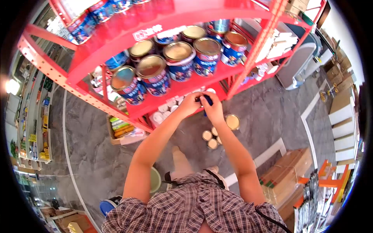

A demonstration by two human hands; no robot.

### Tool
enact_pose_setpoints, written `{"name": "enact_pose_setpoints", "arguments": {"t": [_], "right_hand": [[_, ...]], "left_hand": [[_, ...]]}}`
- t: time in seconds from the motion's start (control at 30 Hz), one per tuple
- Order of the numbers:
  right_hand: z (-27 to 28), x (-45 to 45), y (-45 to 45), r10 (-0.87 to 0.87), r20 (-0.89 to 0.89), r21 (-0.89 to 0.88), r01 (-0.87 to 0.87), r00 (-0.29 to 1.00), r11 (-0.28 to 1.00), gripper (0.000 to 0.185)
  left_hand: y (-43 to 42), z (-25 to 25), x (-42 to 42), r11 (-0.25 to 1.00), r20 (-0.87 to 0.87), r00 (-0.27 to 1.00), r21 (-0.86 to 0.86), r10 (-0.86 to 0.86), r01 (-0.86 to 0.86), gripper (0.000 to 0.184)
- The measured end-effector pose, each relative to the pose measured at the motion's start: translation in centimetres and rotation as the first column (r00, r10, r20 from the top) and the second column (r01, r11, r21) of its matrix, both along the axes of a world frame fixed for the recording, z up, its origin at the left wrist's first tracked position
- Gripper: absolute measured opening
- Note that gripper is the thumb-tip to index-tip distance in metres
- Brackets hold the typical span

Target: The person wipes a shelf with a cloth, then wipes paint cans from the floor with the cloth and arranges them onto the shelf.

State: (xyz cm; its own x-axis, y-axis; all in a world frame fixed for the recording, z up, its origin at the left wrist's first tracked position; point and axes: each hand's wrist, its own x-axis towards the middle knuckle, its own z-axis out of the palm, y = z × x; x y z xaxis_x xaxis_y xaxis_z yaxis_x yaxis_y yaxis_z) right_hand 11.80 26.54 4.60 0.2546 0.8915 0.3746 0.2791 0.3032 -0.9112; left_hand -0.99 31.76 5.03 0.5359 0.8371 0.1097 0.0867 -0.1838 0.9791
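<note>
We have a small dark thing [208, 99] up near the top middle of the frame, in front of the red shelf [155, 106] with its big cans [206, 58]. Our left hand [190, 104] has its fingers bent in, and they pinch the left end. Our right hand [213, 111] is curled in close beside it, thumb and fingers pinching the other end. Our fingers hide much of it, so we can't tell its whole shape. We see a blue bit just under our hands, but can't say if it is part of the thing. It looks light, so a soft pinch should be enough. We think it is more stiff than floppy, but we can't be sure. If its outside is smooth, it could slip, and being so small, it could drop to the floor [268, 116]. The best hold seems to be by its two ends, with our fingertips, leaving the middle free.
</note>
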Motion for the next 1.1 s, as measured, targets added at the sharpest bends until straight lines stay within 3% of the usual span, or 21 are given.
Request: {"name": "enact_pose_setpoints", "arguments": {"t": [0.03, 0.07, 0.13, 0.2, 0.23, 0.27, 0.33, 0.37, 0.4, 0.5, 0.57, 0.67, 0.73, 0.87, 0.9, 0.93, 1.0, 1.1], "right_hand": [[-0.3, 1.3, -1.9, -0.007, -0.033, -0.046, 0.005, 0.999, 0.999, 0.03], [-1.5, 3.0, -3.4, -0.029, -0.029, -0.142, 0.025, 0.999, 0.99, 0.033], [-3.3, 6.5, -6.3, -0.066, -0.089, -0.287, 0.038, 0.994, 0.957, 0.036], [-7.0, 9.9, -8.9, -0.113, 0.025, -0.29, 0.115, 0.993, 0.95, 0.039], [-8.6, 11.4, -10.2, -0.112, 0.004, -0.373, 0.106, 0.994, 0.922, 0.04], [-10.3, 12.8, -11.7, -0.134, -0.002, -0.499, 0.115, 0.991, 0.859, 0.043], [-13.4, 15.1, -14.4, -0.211, 0.195, -0.531, 0.284, 0.958, 0.798, 0.05], [-15.7, 16.4, -15.8, -0.212, 0.206, -0.508, 0.289, 0.955, 0.811, 0.058], [-17.5, 17.5, -17.2, -0.22, 0.206, -0.534, 0.298, 0.954, 0.791, 0.058], [-22.7, 20.1, -19.7, -0.216, 0.244, -0.586, 0.321, 0.945, 0.744, 0.059], [-26.4, 21.2, -20.9, -0.269, 0.074, -0.718, 0.239, 0.96, 0.654, 0.048], [-33.5, 21.7, -21.8, -0.325, 0.028, -0.818, 0.208, 0.945, 0.536, 0.033], [-38.3, 21.3, -22.3, -0.333, 0.098, -0.814, 0.268, 0.938, 0.515, 0.023], [-47.0, 21.2, -21.3, -0.341, 0.008, -0.926, 0.135, 0.94, 0.353, 0.022], [-49.2, 21.3, -20.9, -0.329, 0.004, -0.95, 0.106, 0.944, 0.293, 0.021], [-51.2, 20.9, -20.4, -0.328, 0.0, -0.95, 0.102, 0.945, 0.294, 0.021], [-55.5, 20.2, -19.6, -0.47, -0.128, -0.931, 0.057, 0.874, 0.36, 0.028], [-70.2, 19.8, -19.6, -0.469, -0.072, -0.885, 0.161, 0.88, 0.437, 0.039]], "left_hand": [[-0.8, -1.4, 1.7, 0.998, -0.15, 0.989, 0.055, 0.002, 0.006, 0.018], [-2.0, -2.8, 3.6, 0.994, -0.193, 0.98, -0.102, -0.052, 0.033, 0.02], [-4.9, -5.8, 7.5, 0.952, 0.039, 0.998, -0.302, -0.043, 0.053, 0.022], [-7.1, -9.0, 10.0, 0.897, 0.034, 0.994, -0.427, -0.108, 0.112, 0.023], [-8.3, -11.0, 11.2, 0.907, 0.103, 0.987, -0.392, -0.122, 0.153, 0.024], [-9.4, -13.1, 11.9, 0.892, 0.101, 0.987, -0.424, -0.126, 0.158, 0.024], [-10.8, -15.4, 12.8, 0.868, -0.103, 0.988, -0.495, -0.116, 0.051, 0.021], [-10.8, -18.0, 12.7, 0.773, -0.079, 0.991, -0.634, -0.111, 0.036, 0.018], [-11.0, -20.4, 12.8, 0.755, -0.078, 0.996, -0.655, -0.049, -0.014, 0.017], [-11.2, -24.3, 12.5, 0.729, -0.149, 0.989, -0.676, 0.01, -0.109, 0.018], [-11.2, -28.5, 12.0, 0.691, -0.188, 0.97, -0.681, 0.152, -0.241, 0.019], [-11.4, -34.3, 12.2, 0.658, -0.296, 0.937, -0.671, 0.186, -0.343, 0.021], [-12.4, -38.5, 12.1, 0.638, -0.321, 0.931, -0.683, 0.176, -0.356, 0.023], [-12.9, -46.8, 12.7, 0.671, -0.392, 0.906, -0.631, 0.159, -0.39, 0.025], [-13.0, -50.6, 12.6, 0.756, -0.455, 0.874, -0.509, 0.168, -0.411, 0.027], [-13.0, -53.5, 12.6, 0.826, -0.518, 0.836, -0.38, 0.184, -0.417, 0.029], [-12.9, -59.9, 12.9, 0.802, -0.457, 0.861, -0.414, 0.225, -0.43, 0.027], [-12.5, -68.2, 14.1, 0.851, -0.658, 0.749, -0.35, 0.074, -0.392, 0.041]]}}
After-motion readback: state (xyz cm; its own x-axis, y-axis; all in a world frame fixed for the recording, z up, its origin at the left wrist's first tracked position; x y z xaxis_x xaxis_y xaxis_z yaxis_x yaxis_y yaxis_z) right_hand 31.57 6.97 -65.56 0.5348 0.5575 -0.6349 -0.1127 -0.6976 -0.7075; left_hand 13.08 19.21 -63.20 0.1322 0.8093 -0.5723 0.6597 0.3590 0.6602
